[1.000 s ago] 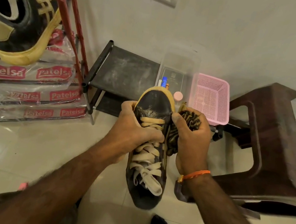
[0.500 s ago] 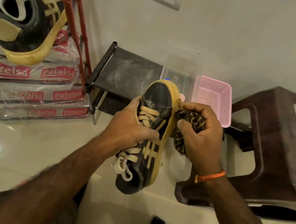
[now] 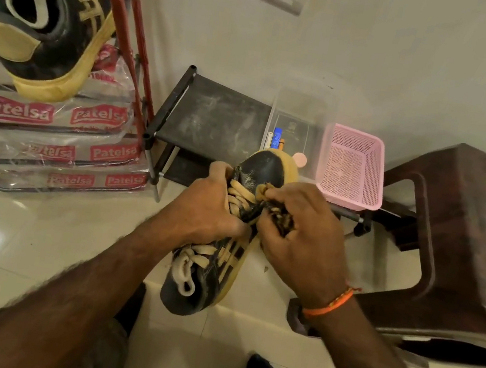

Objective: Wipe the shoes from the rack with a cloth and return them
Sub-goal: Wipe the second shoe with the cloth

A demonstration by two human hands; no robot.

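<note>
A black shoe (image 3: 264, 171) with a yellow sole and cream laces hangs in the air above the floor, toe pointing away from me. My left hand (image 3: 209, 207) grips it around the laced middle from the left. My right hand (image 3: 301, 231) is shut on a dark patterned cloth (image 3: 278, 216) and presses it against the shoe's right side near the laces. The matching black and yellow shoe (image 3: 47, 25) rests on top of the wrapped stack at the upper left.
A low black shoe rack (image 3: 213, 118) stands against the wall, carrying a clear box (image 3: 301, 120) and a pink basket (image 3: 352, 166). A red frame (image 3: 125, 15) and wrapped Patelsa packs (image 3: 50, 147) are on the left, a brown plastic stool (image 3: 456, 236) on the right.
The shoe has tilted so its heel swings to the left and its striped side faces up. My right hand has slid the cloth from the toe side back toward the laces.
</note>
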